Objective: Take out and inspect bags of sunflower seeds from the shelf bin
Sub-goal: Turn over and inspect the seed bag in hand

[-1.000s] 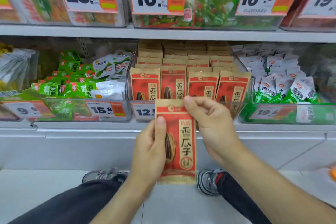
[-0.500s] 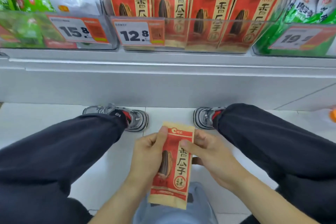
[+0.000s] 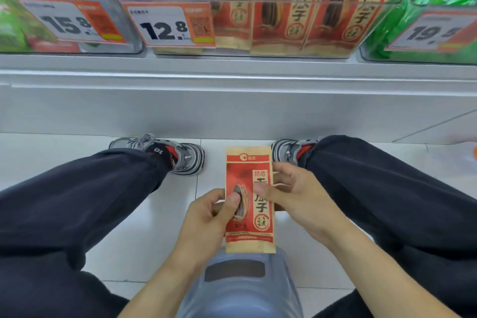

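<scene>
Head view shows both hands low between the knees, clamped on one bag of sunflower seeds [image 3: 249, 199]. The left hand [image 3: 206, 217] pinches its left edge, thumb on the printed front; the right hand [image 3: 296, 196] holds the right edge, thumb laid across the front and fingers behind. The bag stands upright, face up to the camera, above the floor [image 3: 129, 240]. It looks light, a flat paper pouch that is stiffish but would crease; the side edges seem the safest hold. Beyond the shoes [image 3: 165, 152], the shelf bin [image 3: 284, 53] holds more such bags behind a 12.8 price tag [image 3: 167, 24].
</scene>
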{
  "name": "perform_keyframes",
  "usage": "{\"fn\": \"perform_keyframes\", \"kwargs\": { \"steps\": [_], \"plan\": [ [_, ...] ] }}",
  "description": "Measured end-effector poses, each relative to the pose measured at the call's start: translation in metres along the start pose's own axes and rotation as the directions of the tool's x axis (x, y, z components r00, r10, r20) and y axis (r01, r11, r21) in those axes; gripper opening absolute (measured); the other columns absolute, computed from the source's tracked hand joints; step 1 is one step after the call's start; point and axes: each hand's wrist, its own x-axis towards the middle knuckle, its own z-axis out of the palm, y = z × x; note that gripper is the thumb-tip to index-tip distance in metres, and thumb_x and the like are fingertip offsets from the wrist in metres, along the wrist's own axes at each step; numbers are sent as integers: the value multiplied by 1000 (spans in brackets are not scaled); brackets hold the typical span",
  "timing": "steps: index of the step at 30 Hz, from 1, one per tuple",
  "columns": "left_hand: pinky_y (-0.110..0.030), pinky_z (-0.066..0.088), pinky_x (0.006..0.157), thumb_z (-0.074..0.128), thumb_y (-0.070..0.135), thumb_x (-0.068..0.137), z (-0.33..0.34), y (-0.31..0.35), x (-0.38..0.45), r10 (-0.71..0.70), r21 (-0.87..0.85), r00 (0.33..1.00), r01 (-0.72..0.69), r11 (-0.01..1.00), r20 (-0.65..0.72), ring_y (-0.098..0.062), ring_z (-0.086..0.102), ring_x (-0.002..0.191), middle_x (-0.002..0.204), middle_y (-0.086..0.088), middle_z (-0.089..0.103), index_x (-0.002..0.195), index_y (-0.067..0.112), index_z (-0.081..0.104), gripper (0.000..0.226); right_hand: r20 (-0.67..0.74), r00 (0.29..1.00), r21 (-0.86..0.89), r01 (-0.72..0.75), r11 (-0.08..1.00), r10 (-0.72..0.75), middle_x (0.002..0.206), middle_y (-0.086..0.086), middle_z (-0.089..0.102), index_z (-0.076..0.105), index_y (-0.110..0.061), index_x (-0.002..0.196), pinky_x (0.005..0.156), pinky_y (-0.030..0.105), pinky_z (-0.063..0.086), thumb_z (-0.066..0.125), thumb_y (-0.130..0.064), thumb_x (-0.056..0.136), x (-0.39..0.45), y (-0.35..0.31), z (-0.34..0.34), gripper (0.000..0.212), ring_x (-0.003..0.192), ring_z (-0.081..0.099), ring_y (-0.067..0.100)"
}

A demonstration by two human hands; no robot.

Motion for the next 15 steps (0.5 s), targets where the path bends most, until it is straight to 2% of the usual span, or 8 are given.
{"fn": "perform_keyframes", "kwargs": {
  "steps": [3, 8, 11, 15],
  "plan": [
    [-47, 61, 83, 58, 37, 89, -2, 1, 4, -19, -53, 999, 17, 998, -28, -32, 76, 83, 94, -17, 78, 112, 4, 68, 41, 175, 979, -139, -78, 987, 102, 107, 6, 75, 65, -23, 126, 78, 43, 64, 85, -17, 80, -1, 1, -9, 51, 94, 76, 25],
    [-47, 58, 89, 70, 28, 83, -9, 0, 5, -75, -15, 988, 78, 997, 135, -34, 75, 94, 102, -15, 78, 123, 13, 62, 44, 135, 986, -166, -77, 983, 100, 107, 8, 75, 66, -19, 124, 71, 38, 64, 83, -13, 82, -1, 3, -16, 46, 89, 77, 24],
    [-48, 58, 87, 73, 24, 79, -11, -1, 7, -83, -26, 990, 87, 996, 113, -35, 75, 93, 102, -15, 78, 125, 13, 61, 48, 173, 979, -205, -76, 976, 112, 111, 4, 74, 62, -25, 130, 74, 39, 64, 86, -14, 79, 1, 3, -17, 57, 88, 77, 26],
    [-52, 59, 87, 70, 15, 88, -12, -3, 8, -127, -42, 988, 131, 991, 90, -36, 75, 92, 100, -16, 78, 123, 12, 63, 36, 247, 956, -306, -78, 949, 158, 116, 4, 71, 56, -29, 136, 78, 42, 64, 87, -4, 76, 2, 2, -18, 73, 89, 77, 27]
  ]
}}
